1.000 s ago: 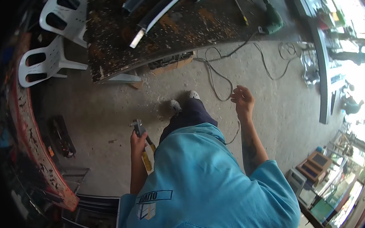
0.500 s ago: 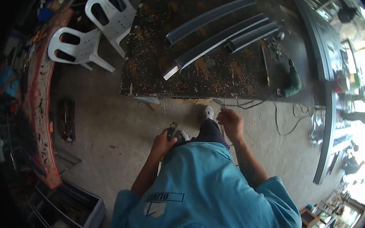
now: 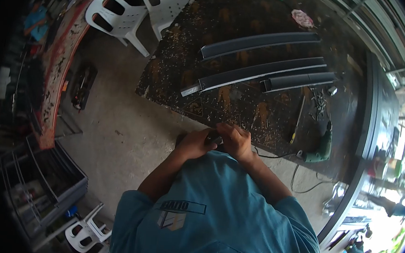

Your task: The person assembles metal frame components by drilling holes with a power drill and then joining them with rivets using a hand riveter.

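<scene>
- At the near edge of the worktable (image 3: 178, 73), just in front of the person's blue shirt (image 3: 225, 208), both hands meet over a small dark tool (image 3: 212, 137).
- The tool is mostly covered; only a short dark grey piece shows between the two hands, and its shape and any markings cannot be made out.
- The left hand (image 3: 194, 144) is curled around the tool from the left, fingers bent and close together, gripping it.
- The right hand (image 3: 235, 140) lies over the tool from the right, its fingers (image 3: 224, 128) folded down together onto it; whether they pinch a part of it or only rest there cannot be told.
- The two hands touch each other over the tool.
- The worktable is dark and strewn with pale shavings and chips.
- Three long dark metal profiles (image 3: 258, 71) lie on it side by side, well apart from the hands.
- A green power drill (image 3: 321, 146) rests on the table to the right of the hands, its cord running off towards the floor.
- A long thin screwdriver (image 3: 298, 119) lies just beside the drill.
- Two white plastic chairs (image 3: 140, 11) stand at the far left end of the table.
- A crate of dark metal lengths (image 3: 50, 181) sits on the concrete floor to the left.
</scene>
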`<state>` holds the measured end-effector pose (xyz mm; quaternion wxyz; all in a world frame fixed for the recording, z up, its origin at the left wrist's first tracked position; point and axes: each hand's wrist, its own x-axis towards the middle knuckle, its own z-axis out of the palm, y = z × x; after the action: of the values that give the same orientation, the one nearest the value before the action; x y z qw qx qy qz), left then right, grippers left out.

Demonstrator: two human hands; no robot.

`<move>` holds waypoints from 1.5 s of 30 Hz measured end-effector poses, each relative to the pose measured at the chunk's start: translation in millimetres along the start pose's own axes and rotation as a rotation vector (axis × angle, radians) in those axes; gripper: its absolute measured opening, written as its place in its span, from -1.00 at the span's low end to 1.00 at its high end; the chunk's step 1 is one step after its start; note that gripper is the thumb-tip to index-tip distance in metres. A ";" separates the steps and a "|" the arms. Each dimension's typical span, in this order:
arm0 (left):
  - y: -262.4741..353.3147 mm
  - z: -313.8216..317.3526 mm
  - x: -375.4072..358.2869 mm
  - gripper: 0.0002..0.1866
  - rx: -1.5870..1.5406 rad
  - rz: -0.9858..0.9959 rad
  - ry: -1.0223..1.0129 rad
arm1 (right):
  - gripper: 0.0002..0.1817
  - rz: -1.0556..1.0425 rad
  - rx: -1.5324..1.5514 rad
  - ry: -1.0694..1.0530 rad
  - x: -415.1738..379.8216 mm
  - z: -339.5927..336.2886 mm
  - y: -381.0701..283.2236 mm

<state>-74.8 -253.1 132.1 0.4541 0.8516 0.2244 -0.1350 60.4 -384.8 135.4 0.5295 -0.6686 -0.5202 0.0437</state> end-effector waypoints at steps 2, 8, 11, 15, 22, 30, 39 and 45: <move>3.8 -3.3 4.3 -0.45 -0.041 0.040 0.006 | -0.61 -0.058 -0.007 0.005 7.0 -4.3 4.9; 23.5 -25.4 10.9 -0.44 0.031 -0.095 0.000 | -0.56 -0.084 -0.025 -0.194 46.5 -21.4 2.2; 16.0 -20.3 19.0 -0.43 -0.032 0.014 0.088 | -0.46 -0.050 -0.004 -0.252 49.0 -32.2 12.7; 48.0 -33.6 32.3 -0.44 -0.137 0.096 0.088 | -0.21 0.542 0.497 -0.142 -2.1 -20.2 51.1; 89.8 -65.1 66.1 -0.51 -0.339 0.450 0.032 | -0.50 0.402 0.125 -0.404 -40.0 -27.3 78.7; 48.6 -12.5 118.2 -0.51 -1.167 0.434 0.044 | -0.49 0.492 0.007 -0.364 -7.4 -51.7 21.4; -2.1 20.8 155.0 -0.65 -1.957 0.109 0.453 | -0.22 0.957 0.337 -0.479 39.1 -25.9 23.0; -9.0 20.0 154.1 -0.65 -2.029 0.056 0.494 | -0.23 0.948 0.214 -0.529 36.8 -15.8 32.6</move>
<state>53.1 -225.4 47.9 0.9006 0.0793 0.2992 0.3052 108.0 -364.6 135.9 0.3681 -0.7385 -0.2700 0.4963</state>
